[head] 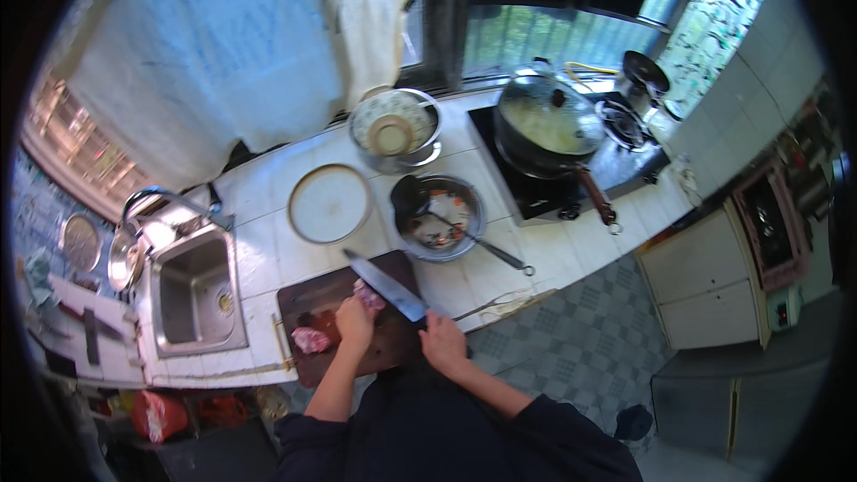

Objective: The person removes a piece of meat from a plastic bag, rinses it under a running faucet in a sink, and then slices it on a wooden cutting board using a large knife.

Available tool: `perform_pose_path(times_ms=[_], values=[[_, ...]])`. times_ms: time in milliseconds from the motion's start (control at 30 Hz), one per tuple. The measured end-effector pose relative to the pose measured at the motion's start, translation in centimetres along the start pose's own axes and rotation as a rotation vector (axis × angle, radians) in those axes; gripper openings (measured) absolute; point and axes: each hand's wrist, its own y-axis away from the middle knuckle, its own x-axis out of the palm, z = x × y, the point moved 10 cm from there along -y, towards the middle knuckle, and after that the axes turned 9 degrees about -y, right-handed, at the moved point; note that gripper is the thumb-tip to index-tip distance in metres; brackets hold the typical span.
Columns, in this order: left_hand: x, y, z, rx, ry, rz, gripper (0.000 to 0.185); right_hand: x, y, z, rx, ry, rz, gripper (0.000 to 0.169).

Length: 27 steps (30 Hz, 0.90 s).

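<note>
On the dark cutting board (pixel 388 356) my left hand (pixel 355 325) grips a piece of raw meat (pixel 369 296). My right hand (pixel 444 341) holds a kitchen knife (pixel 388 288) by its handle. The broad blade slants up and left, its tip past the board's far edge, close beside the meat in my left hand. Whether the edge touches the meat, I cannot tell. A second lump of raw meat (pixel 310 340) lies at the board's left side, apart from both hands. Reddish wet marks show on the wood between the pieces.
Beyond the board stand a round pale plate (pixel 329 203) and a metal basin (pixel 477 241) with a black ladle (pixel 505 256) in it. A lidded pan (pixel 535 130) sits on the stove (pixel 535 204), its handle jutting toward me. The sink (pixel 194 288) is at left; stacked bowls (pixel 391 135) stand behind.
</note>
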Motion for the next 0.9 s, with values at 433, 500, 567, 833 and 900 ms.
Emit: perform_pose_path(times_ms=[433, 500, 567, 833, 900], values=[[-0.5, 0.8, 0.8, -0.055, 0.136, -0.125, 0.017, -18.5, -2.7, -13.6, 0.207, -0.323, -0.697, 0.010], [-0.5, 0.7, 0.8, -0.077, 0.139, -0.120, 0.016, -23.3, -4.5, -20.4, 0.253, -0.264, -0.854, 0.015], [-0.2, 0.4, 0.4, -0.093, 0.150, -0.096, 0.016, -25.3, -7.2, -26.6, 0.364, -0.017, -0.774, 0.024], [-0.2, 0.5, 1.2, -0.144, 0.157, -0.044, 0.019, -23.7, -14.7, -35.5, 0.248, -0.062, -0.423, 0.034], [-0.7, 0.6, 0.8, -0.128, 0.152, -0.091, 0.019, -23.4, -15.2, -37.4, 0.291, -0.144, -0.384, 0.037]])
